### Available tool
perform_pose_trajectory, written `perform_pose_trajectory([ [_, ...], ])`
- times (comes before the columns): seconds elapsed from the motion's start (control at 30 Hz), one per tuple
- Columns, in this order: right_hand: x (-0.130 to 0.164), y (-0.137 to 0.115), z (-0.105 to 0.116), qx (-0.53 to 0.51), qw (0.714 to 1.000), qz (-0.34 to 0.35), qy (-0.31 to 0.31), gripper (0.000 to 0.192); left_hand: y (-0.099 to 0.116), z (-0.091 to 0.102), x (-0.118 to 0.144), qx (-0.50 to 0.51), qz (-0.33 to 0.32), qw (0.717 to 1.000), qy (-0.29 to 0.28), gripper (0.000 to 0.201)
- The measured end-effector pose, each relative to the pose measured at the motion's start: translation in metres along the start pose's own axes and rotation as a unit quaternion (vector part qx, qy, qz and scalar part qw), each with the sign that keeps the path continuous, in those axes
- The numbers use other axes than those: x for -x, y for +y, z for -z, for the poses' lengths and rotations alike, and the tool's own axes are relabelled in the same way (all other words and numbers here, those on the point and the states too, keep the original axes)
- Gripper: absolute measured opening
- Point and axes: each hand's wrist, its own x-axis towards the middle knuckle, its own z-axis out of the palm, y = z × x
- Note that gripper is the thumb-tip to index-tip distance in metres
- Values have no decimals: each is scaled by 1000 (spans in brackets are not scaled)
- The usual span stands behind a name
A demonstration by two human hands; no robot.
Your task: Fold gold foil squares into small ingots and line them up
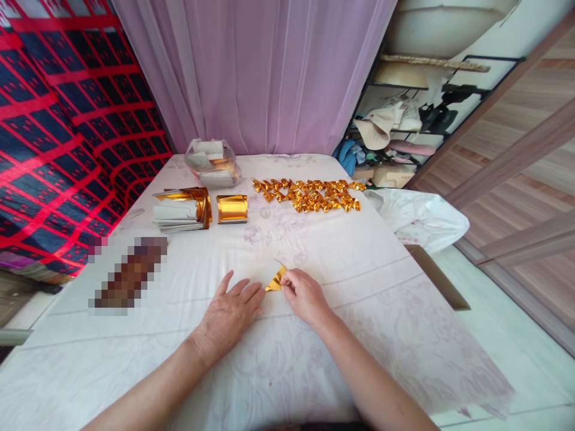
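Note:
A small sheet of gold foil paper, white on its back, lies partly folded on the white cloth-covered table. My left hand rests flat on the cloth with its fingertips pressing the paper's left side. My right hand pinches the paper's right edge between thumb and fingers. Both hands meet near the table's front middle.
A spread of several folded gold pieces lies at the back. Stacks of gold paper sheets and a smaller gold stack sit back left, behind them a clear container. A white plastic bag hangs off the right edge.

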Motion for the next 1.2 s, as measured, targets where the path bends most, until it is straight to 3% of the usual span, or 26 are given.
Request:
perform_pose_trajectory([
  [0.2,0,-1,0,-3,1000,-14,-7,16,18,7,-13,-13,38,999,-27,41],
  [0.4,0,0,0,-2,1000,-5,4,18,10,6,-10,11,23,999,-36,31],
  [0.77,-1,-2,-3,2,1000,-14,19,16,5,2,-2,-1,30,999,17,26],
  [0.87,0,-3,-4,5,1000,-7,27,15,11,7,-2,-19,60,998,30,26],
  [1.0,2,-2,-4,0,1000,3,30,14,28,11,-5,1,59,998,6,29],
  [1.2,5,6,2,-49,997,26,51,20,37,0,-15,6,71,997,-17,41],
])
